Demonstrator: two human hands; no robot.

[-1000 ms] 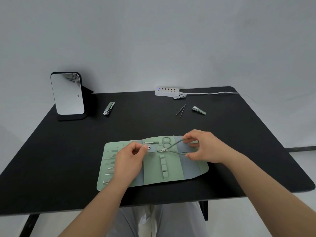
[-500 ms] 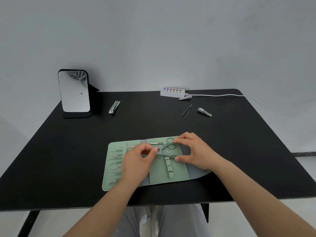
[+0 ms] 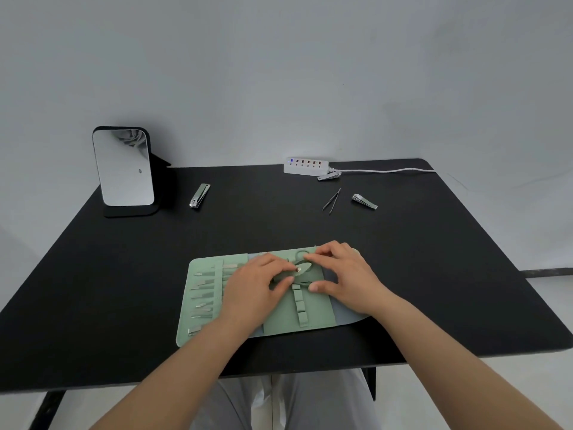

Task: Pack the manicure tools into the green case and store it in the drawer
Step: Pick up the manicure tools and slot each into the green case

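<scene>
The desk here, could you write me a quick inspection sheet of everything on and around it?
Surface: black table, matte, no spills seen.
Job's things: green case lies open near the front edge, small metal tools slotted in its left panel; tweezers and three nail clippers lie loose farther back.
Clutter: standing mirror at the back left.
Hands: left hand and right hand both rest on the case, pinching a cuticle nipper at its middle strap.
Cables: white power strip at the back edge, its cord running right.
Surroundings: plain grey wall; drawer not in view.
</scene>
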